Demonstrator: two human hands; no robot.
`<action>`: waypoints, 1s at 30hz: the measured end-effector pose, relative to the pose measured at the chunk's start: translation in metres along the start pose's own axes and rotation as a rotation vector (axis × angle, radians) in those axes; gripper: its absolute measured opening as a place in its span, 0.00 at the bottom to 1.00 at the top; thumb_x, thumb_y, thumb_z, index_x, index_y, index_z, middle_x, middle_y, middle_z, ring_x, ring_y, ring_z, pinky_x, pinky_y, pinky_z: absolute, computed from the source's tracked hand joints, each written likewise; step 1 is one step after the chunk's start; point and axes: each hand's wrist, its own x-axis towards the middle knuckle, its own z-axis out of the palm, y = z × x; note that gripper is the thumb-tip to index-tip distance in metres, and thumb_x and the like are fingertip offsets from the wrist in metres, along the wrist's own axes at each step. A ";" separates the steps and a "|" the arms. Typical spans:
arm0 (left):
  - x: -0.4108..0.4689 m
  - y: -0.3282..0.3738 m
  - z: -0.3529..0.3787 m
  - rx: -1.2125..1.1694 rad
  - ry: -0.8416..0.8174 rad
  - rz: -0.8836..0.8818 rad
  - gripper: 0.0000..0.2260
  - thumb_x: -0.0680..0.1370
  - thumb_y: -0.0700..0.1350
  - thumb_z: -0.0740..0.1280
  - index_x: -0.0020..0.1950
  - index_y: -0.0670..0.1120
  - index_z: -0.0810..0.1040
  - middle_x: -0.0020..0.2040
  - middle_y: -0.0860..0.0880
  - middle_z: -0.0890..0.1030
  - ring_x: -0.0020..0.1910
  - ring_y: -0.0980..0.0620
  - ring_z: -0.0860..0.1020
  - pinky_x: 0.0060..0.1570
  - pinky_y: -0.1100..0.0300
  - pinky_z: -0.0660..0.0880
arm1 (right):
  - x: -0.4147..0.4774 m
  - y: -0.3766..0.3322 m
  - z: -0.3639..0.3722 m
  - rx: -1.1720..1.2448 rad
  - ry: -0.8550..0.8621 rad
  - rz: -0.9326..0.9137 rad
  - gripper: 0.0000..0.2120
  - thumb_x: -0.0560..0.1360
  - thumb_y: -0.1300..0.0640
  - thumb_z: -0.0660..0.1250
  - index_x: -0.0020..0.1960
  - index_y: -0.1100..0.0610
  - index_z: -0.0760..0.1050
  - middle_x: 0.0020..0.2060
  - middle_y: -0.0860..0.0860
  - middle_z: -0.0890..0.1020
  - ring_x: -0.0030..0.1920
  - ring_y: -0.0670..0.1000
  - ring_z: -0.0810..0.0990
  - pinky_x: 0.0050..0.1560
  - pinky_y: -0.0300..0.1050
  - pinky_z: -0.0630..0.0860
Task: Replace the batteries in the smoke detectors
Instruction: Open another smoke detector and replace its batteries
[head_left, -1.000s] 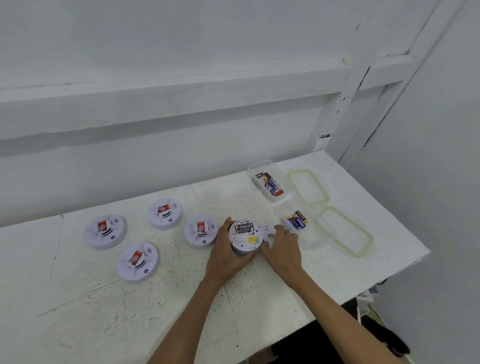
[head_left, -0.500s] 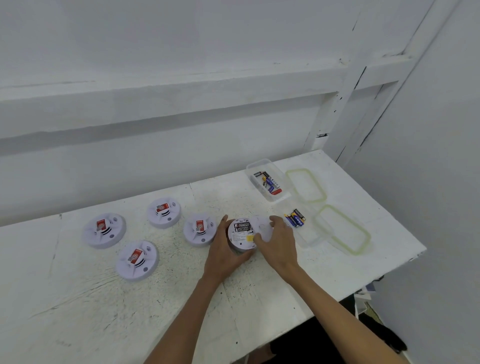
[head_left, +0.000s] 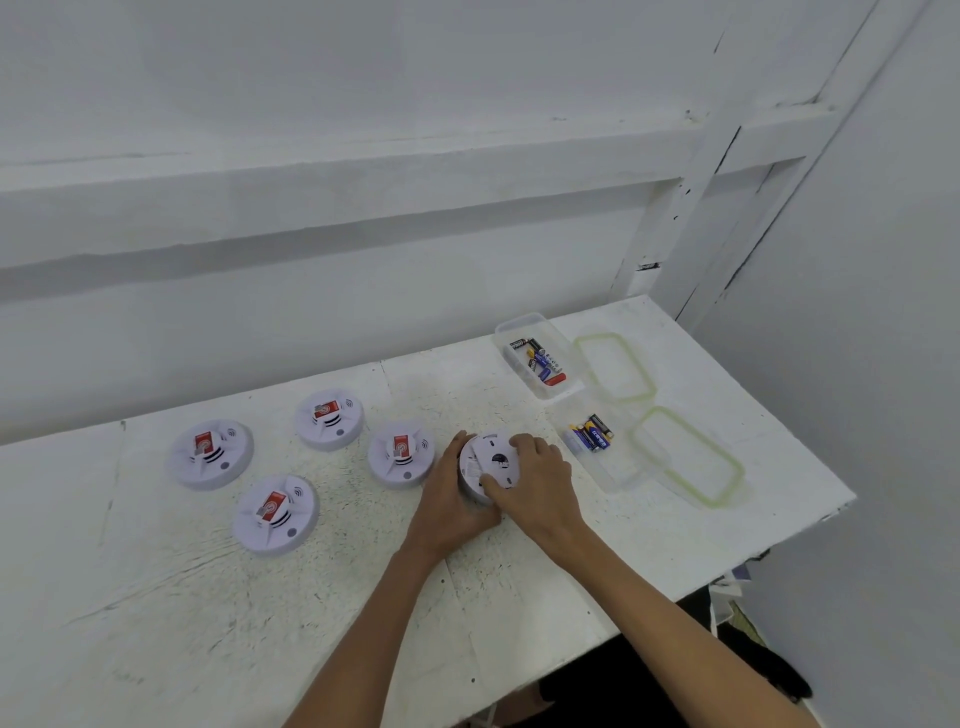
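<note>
A white smoke detector (head_left: 491, 464) lies back-side up on the white table (head_left: 156, 597), with a white back plate on top of it. My left hand (head_left: 452, 499) grips its left side. My right hand (head_left: 540, 480) lies over the back plate, fingers curled around its rim. Several other detectors with red stickers lie face up to the left: one (head_left: 400, 453) beside my left hand, one (head_left: 329, 419) behind it, two more (head_left: 209, 454) (head_left: 275, 513) farther left. Loose batteries (head_left: 590, 433) lie in the near clear tub; more batteries (head_left: 537, 358) fill the far tub.
The near clear tub (head_left: 623, 473) and far clear tub (head_left: 519, 327) stand right of the detector. Their two green-rimmed lids (head_left: 691, 457) (head_left: 613, 366) lie farther right. The table's right edge (head_left: 810, 525) drops off close by. A white wall runs behind.
My right hand brought the white back plate from the right onto the detector, covering its label. My left hand has kept hold of the detector's side.
</note>
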 end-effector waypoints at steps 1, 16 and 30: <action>0.000 -0.002 0.000 -0.001 0.007 -0.007 0.44 0.66 0.44 0.84 0.75 0.55 0.64 0.70 0.61 0.74 0.70 0.60 0.73 0.69 0.61 0.73 | 0.000 -0.001 0.000 -0.019 -0.004 -0.001 0.29 0.73 0.40 0.68 0.69 0.54 0.68 0.62 0.50 0.75 0.59 0.53 0.72 0.56 0.48 0.69; 0.001 -0.006 0.001 0.053 0.046 -0.015 0.37 0.67 0.51 0.81 0.71 0.49 0.70 0.66 0.53 0.77 0.65 0.53 0.77 0.65 0.56 0.77 | 0.009 -0.004 -0.006 0.010 -0.078 0.058 0.32 0.72 0.40 0.70 0.69 0.55 0.68 0.61 0.53 0.75 0.60 0.55 0.73 0.58 0.50 0.72; -0.003 0.002 0.000 -0.014 0.044 -0.079 0.41 0.66 0.52 0.83 0.73 0.48 0.66 0.65 0.61 0.73 0.62 0.71 0.74 0.57 0.76 0.71 | 0.012 0.002 -0.012 -0.037 -0.122 -0.035 0.32 0.74 0.42 0.70 0.74 0.52 0.67 0.67 0.52 0.75 0.66 0.55 0.71 0.65 0.52 0.66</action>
